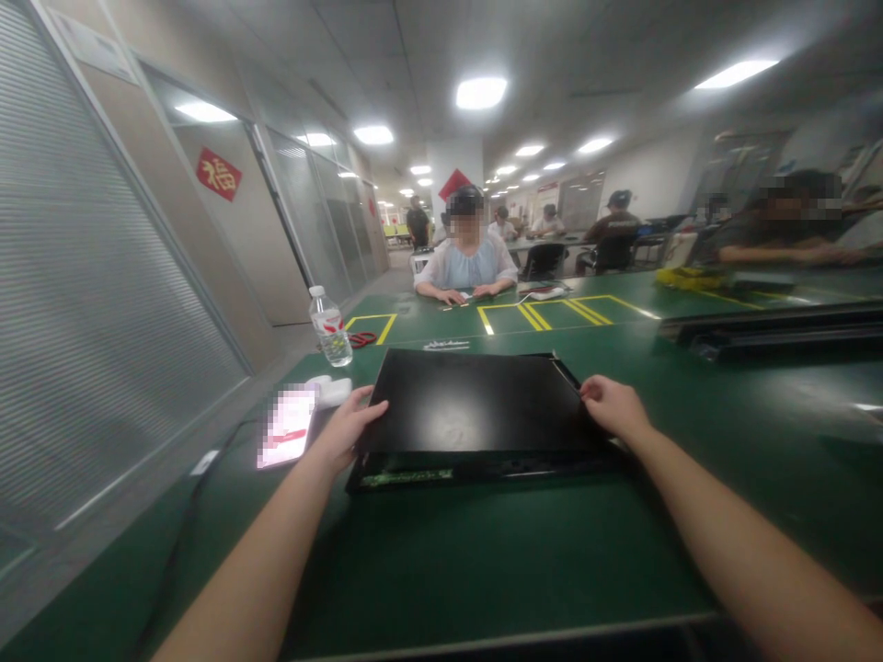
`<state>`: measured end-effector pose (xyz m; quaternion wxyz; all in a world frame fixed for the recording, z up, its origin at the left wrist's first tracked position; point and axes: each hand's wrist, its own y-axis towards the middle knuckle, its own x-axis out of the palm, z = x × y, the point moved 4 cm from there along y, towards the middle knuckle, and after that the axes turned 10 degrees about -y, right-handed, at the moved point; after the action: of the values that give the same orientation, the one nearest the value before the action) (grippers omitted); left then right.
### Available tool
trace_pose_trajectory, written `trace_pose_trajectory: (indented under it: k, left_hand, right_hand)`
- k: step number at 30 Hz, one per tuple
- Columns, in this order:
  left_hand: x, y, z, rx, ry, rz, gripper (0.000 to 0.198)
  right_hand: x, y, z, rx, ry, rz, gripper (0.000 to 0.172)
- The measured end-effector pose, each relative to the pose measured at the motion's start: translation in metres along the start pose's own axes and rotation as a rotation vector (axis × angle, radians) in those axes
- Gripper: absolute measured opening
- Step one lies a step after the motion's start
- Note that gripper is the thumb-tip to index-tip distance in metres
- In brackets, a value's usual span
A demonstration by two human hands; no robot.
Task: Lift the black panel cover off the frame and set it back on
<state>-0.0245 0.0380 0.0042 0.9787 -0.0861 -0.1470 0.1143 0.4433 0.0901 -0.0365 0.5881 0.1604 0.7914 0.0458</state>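
A flat black panel (475,400) lies on a black tray-like base (414,478) on the green table (483,552) in front of me. My left hand (345,428) grips the panel's left edge, thumb on top. On the right edge, my right hand (611,405) curls its fingers over the panel. The panel looks lifted a little at its near side, with a green strip showing under it.
A lit phone (286,428) and a white object (331,391) lie left of the panel. A water bottle (329,326) and red scissors (360,338) stand further back. A person (467,262) sits across the table. Long black panels (779,331) lie at the right.
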Motion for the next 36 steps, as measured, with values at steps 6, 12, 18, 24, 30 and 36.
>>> trace_pose_trajectory:
  k: [6, 12, 18, 24, 30, 36]
  left_hand:
    - [0.003, -0.003, 0.002, 0.032, -0.019, -0.045, 0.053]
    - [0.003, -0.001, 0.001, 0.128, -0.094, -0.131, 0.068]
    - [-0.002, 0.004, 0.0, 0.173, -0.169, -0.168, 0.083]
    - [-0.01, 0.013, -0.001, 0.212, -0.189, -0.146, 0.078]
    - [-0.005, 0.009, 0.0, 0.148, -0.115, -0.105, 0.06]
    - [-0.025, 0.023, 0.001, 0.262, 0.249, 0.085, 0.046]
  right_hand:
    - [0.003, 0.006, 0.012, 0.094, 0.193, 0.023, 0.017]
    - [0.005, 0.006, 0.013, 0.29, 0.561, -0.095, 0.028]
    - [-0.001, 0.004, 0.007, 0.3, 0.905, -0.063, 0.025]
    - [-0.025, -0.015, -0.016, 0.251, 1.401, -0.303, 0.037]
    - [-0.038, -0.023, -0.019, 0.427, 1.512, -0.347, 0.021]
    - [-0.047, -0.013, -0.007, 0.547, 1.602, -0.156, 0.02]
